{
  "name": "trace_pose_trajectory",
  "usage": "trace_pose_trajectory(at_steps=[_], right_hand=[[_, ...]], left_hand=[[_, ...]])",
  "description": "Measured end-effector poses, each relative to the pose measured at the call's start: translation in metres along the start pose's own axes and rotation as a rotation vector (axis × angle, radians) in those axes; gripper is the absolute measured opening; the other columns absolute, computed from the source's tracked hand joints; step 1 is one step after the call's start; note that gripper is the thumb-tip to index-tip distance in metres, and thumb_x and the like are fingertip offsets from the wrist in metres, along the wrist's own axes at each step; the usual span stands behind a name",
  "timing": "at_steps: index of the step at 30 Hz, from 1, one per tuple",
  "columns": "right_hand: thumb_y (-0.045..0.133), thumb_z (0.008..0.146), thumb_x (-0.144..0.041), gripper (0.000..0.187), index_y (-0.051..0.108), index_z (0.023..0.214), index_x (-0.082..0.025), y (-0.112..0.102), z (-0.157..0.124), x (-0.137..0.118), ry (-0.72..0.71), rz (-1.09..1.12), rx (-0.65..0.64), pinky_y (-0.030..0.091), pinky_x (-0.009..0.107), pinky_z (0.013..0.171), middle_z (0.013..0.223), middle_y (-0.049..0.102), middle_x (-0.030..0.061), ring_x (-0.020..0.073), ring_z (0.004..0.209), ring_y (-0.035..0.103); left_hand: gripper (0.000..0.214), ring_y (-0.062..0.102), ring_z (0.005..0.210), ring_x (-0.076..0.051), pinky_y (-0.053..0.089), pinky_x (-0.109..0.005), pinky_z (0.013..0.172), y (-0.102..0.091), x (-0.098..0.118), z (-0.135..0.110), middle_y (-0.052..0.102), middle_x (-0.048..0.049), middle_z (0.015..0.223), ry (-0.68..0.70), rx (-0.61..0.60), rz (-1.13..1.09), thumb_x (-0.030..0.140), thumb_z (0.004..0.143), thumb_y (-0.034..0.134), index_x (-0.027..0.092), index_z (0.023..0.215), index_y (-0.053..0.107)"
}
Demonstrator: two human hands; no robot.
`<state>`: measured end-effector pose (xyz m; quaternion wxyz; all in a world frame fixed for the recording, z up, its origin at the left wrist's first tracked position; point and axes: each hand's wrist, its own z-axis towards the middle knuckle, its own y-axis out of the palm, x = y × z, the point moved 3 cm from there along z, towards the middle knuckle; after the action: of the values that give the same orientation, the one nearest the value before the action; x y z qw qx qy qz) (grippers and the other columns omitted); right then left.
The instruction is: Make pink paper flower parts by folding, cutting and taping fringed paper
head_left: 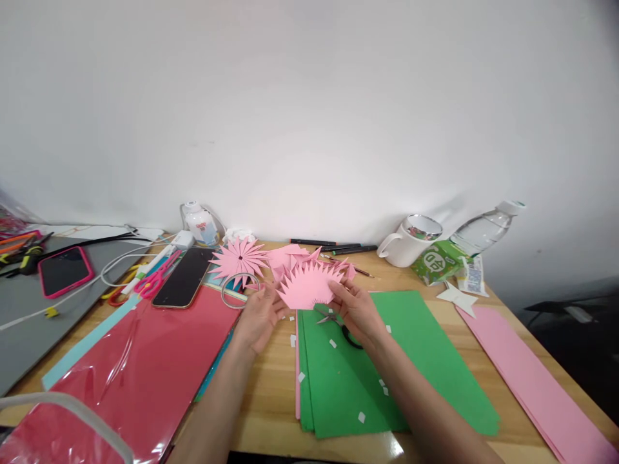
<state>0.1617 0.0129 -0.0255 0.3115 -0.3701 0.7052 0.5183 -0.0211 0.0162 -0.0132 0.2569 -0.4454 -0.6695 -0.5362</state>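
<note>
A pink paper fan shape [309,287] with a row of pointed tips along its top edge is held up between both hands. Its left end is pinched by my left hand [262,314], and my right hand [355,309] grips the right end. Small slits show along its lower edge. Beneath my right hand, dark-handled scissors [352,338] lie with blades apart on a stack of green paper [420,361]. Behind the fan rest a pink pointed paper rosette [240,258] and more folded pink paper pieces [289,256].
Left are red sheets in plastic [145,367], a black phone [182,278], pink scissors [157,276] and a tape roll [236,293]. Along the wall stand a white mug [409,241], a green box [438,261] and a water bottle [483,229]. Pink strips [527,374] lie right.
</note>
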Motion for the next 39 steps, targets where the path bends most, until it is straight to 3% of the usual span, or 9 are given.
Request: trace_pose_trajectory(at_steps=[2,6,9,13,18,24,28,32,39], right_hand=[[0.085,0.060,-0.038,0.039,0.067,0.089,-0.020,0.002,-0.002,0.000,-0.069,0.009,0.024,0.057,0.027,0.069,0.083,0.075,0.0003,0.0139,0.071,0.069],[0.084,0.062,-0.039,0.041,0.068,0.095,-0.020,0.004,-0.007,-0.002,-0.178,-0.063,-0.007,0.054,0.031,0.079,0.089,0.075,0.0013,0.0164,0.081,0.068],[0.087,0.057,-0.036,0.040,0.069,0.087,-0.018,0.001,-0.007,-0.002,-0.170,-0.177,-0.039,0.052,0.030,0.075,0.078,0.072,-0.0002,0.0161,0.074,0.065],[0.089,0.051,-0.037,0.037,0.063,0.068,-0.017,-0.005,-0.006,0.000,-0.175,-0.223,0.033,0.050,0.027,0.064,0.065,0.064,-0.0026,0.0136,0.064,0.059],[0.087,0.052,-0.039,0.039,0.066,0.078,-0.019,-0.004,-0.007,0.006,-0.199,-0.198,0.075,0.053,0.029,0.066,0.076,0.069,0.0007,0.0160,0.070,0.062],[0.087,0.052,-0.038,0.037,0.064,0.074,-0.020,-0.006,-0.007,0.013,-0.215,-0.191,0.109,0.053,0.028,0.061,0.071,0.068,-0.0002,0.0145,0.063,0.060],[0.084,0.059,-0.040,0.036,0.065,0.082,-0.020,-0.004,-0.008,0.014,-0.216,-0.208,0.073,0.053,0.029,0.070,0.082,0.071,0.0014,0.0157,0.073,0.064],[0.082,0.063,-0.042,0.039,0.064,0.090,-0.021,0.001,-0.010,0.017,-0.201,-0.202,0.023,0.054,0.034,0.081,0.095,0.072,0.0039,0.0201,0.087,0.066],[0.087,0.057,-0.031,0.044,0.066,0.094,-0.022,0.003,-0.010,0.025,-0.114,-0.038,-0.013,0.058,0.036,0.077,0.094,0.074,0.0033,0.0208,0.084,0.068]], left_hand=[[0.050,0.070,0.092,-0.026,0.057,-0.040,0.082,0.013,-0.009,-0.001,0.074,-0.0128,0.101,-0.036,-0.049,-0.023,0.050,0.053,0.085,0.017,0.088,0.073],[0.041,0.069,0.075,-0.020,0.058,-0.036,0.075,0.029,-0.016,0.001,0.075,-0.0077,0.083,0.000,0.052,-0.030,0.025,0.042,0.092,0.013,0.077,0.073],[0.043,0.068,0.068,-0.017,0.056,-0.030,0.068,0.034,-0.015,0.004,0.075,-0.0067,0.077,0.043,0.118,-0.015,0.023,0.040,0.092,0.012,0.077,0.073],[0.045,0.069,0.066,-0.017,0.057,-0.029,0.068,0.039,-0.015,0.007,0.076,-0.0071,0.076,0.057,0.122,-0.018,0.024,0.040,0.091,0.011,0.079,0.073],[0.047,0.071,0.073,-0.021,0.058,-0.033,0.074,0.040,-0.028,0.012,0.077,-0.0091,0.085,0.069,0.144,-0.041,0.019,0.040,0.091,0.011,0.083,0.073],[0.041,0.071,0.068,-0.019,0.057,-0.028,0.067,0.039,-0.037,0.014,0.077,-0.0091,0.080,0.064,0.162,-0.040,0.019,0.042,0.090,0.011,0.079,0.075],[0.046,0.071,0.066,-0.021,0.057,-0.031,0.063,0.040,-0.036,0.012,0.077,-0.0097,0.079,0.054,0.189,-0.067,0.021,0.039,0.091,0.011,0.080,0.074],[0.047,0.072,0.073,-0.023,0.058,-0.033,0.072,0.038,-0.036,0.011,0.077,-0.0103,0.084,0.078,0.229,-0.032,0.024,0.040,0.091,0.011,0.081,0.074],[0.045,0.072,0.083,-0.024,0.058,-0.036,0.079,0.034,-0.036,0.009,0.077,-0.0098,0.093,0.145,0.236,0.074,0.023,0.043,0.089,0.012,0.084,0.074]])
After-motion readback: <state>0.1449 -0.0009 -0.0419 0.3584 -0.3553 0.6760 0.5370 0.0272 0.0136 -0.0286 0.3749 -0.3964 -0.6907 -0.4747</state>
